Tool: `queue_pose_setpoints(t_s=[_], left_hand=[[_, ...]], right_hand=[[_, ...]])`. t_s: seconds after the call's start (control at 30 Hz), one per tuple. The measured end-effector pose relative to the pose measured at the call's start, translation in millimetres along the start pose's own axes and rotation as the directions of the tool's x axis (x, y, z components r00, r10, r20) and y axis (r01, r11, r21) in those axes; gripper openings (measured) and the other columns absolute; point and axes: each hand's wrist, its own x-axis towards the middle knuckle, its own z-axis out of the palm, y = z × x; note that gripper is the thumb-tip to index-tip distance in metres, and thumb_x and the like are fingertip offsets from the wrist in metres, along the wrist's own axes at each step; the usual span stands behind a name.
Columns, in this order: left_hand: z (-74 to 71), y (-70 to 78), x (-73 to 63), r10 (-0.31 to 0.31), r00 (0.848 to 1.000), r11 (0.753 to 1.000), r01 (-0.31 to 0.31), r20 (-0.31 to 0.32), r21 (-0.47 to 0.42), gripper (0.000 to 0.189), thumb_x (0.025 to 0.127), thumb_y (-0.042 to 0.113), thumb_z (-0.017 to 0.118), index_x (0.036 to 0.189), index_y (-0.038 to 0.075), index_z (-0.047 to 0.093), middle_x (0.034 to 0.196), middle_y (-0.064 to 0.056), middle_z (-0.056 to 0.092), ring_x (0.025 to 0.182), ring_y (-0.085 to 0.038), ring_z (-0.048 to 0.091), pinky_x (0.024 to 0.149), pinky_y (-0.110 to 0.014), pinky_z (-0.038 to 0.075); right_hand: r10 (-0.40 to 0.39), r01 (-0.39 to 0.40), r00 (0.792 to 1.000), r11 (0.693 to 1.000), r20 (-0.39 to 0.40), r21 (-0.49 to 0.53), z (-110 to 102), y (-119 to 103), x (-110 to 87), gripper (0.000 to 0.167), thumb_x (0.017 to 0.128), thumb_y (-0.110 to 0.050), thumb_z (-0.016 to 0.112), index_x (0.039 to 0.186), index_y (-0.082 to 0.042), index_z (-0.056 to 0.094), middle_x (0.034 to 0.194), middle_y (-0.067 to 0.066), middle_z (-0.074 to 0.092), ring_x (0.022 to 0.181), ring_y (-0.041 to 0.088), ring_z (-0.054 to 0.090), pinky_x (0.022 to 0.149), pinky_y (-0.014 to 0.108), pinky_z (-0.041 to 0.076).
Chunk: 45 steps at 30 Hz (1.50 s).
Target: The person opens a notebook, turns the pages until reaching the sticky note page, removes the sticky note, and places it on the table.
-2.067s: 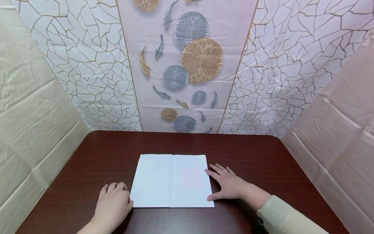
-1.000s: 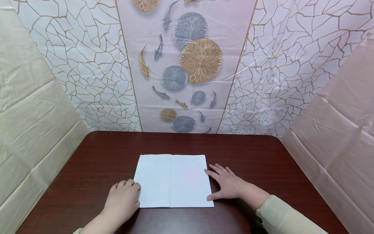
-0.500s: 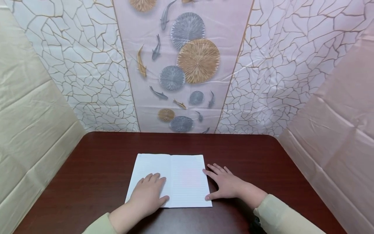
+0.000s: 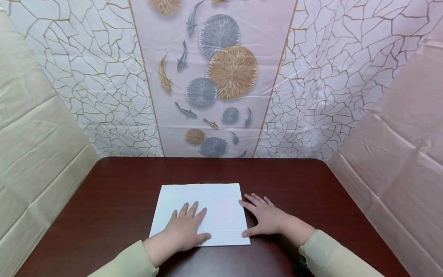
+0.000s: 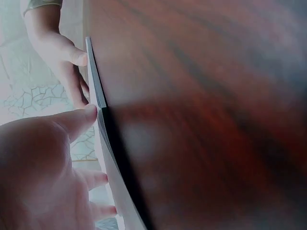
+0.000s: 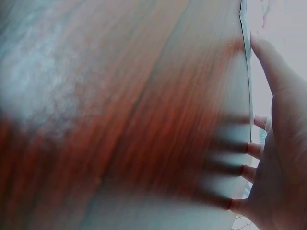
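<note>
Left hand (image 4: pixel 184 231) spread, gripping nothing, had moved from the left edge of the open notebook (image 4: pixel 225 215) to its fold, apparently flattening it on the desk (image 4: pixel 294 181); my right hand (image 4: pixel 268 218), likewise splayed, touched its right edge.

Dark red-brown table (image 4: pixel 290 184), fish-patterned backdrop (image 4: pixel 249 34), creased beige side drapes (image 4: pixel 31 130)

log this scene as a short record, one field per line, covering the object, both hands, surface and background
object: notebook, open, lined pages
left hand: fingers spread, lying on the pages at the fold
right hand: thumb and index finger at the right edge
surface: dark reddish-brown table
background: patterned cloth with fish and round motifs
</note>
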Motion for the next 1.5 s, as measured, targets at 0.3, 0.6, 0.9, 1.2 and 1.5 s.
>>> queue_pose_setpoints(t_s=[0.3,0.6,0.9,1.2,1.5], left_hand=[[-4.8,4.1,-0.6,-0.011,1.000,0.999,0.012,0.029,-0.037,0.080,0.090,0.063,0.058,0.153,0.018,0.039,0.160,-0.018,0.027,0.145,-0.047,0.020,0.106,-0.074,0.021],[-4.8,4.2,0.6,-0.013,0.999,0.999,0.015,0.048,-0.045,0.080,0.090,0.064,0.056,0.154,0.019,0.038,0.161,-0.017,0.025,0.146,-0.046,0.019,0.106,-0.074,0.020],[-4.0,4.1,0.9,-0.012,0.999,0.999,0.014,0.044,-0.034,0.081,0.090,0.065,0.056,0.154,0.019,0.037,0.160,-0.017,0.025,0.146,-0.046,0.019,0.106,-0.074,0.020],[-5.2,0.4,-0.8,-0.027,0.999,0.999,0.029,0.041,-0.032,0.081,0.090,0.064,0.058,0.154,0.020,0.037,0.161,-0.017,0.025,0.146,-0.045,0.020,0.106,-0.074,0.020],[-3.5,0.0,1.3,-0.014,0.999,0.999,0.015,0.029,-0.028,0.081,0.089,0.064,0.058,0.154,0.020,0.038,0.160,-0.017,0.026,0.145,-0.046,0.022,0.106,-0.074,0.021]], right_hand=[[-0.003,0.003,1.000,1.000,0.007,0.010,-2.7,0.3,-1.3,0.110,0.070,-0.086,0.058,0.158,-0.026,0.028,0.164,0.006,0.019,0.150,0.034,0.013,0.114,0.065,0.014],[-0.023,0.023,1.000,1.000,-0.007,0.004,-1.7,1.1,-3.4,0.107,0.072,-0.086,0.057,0.158,-0.031,0.027,0.164,0.009,0.019,0.150,0.036,0.012,0.113,0.067,0.013],[-0.006,0.006,1.000,1.000,0.003,-0.011,-2.4,-1.5,-4.3,0.112,0.067,-0.089,0.058,0.158,-0.031,0.027,0.165,0.008,0.016,0.151,0.035,0.011,0.114,0.066,0.013],[-0.018,0.018,1.000,1.000,-0.006,-0.010,-0.3,-4.8,0.0,0.113,0.066,-0.089,0.059,0.158,-0.031,0.027,0.164,0.009,0.017,0.151,0.035,0.011,0.113,0.067,0.013],[-0.014,0.014,1.000,1.000,-0.010,-0.008,0.1,-2.2,0.7,0.113,0.066,-0.089,0.058,0.157,-0.031,0.028,0.164,0.009,0.019,0.150,0.036,0.013,0.113,0.067,0.014]])
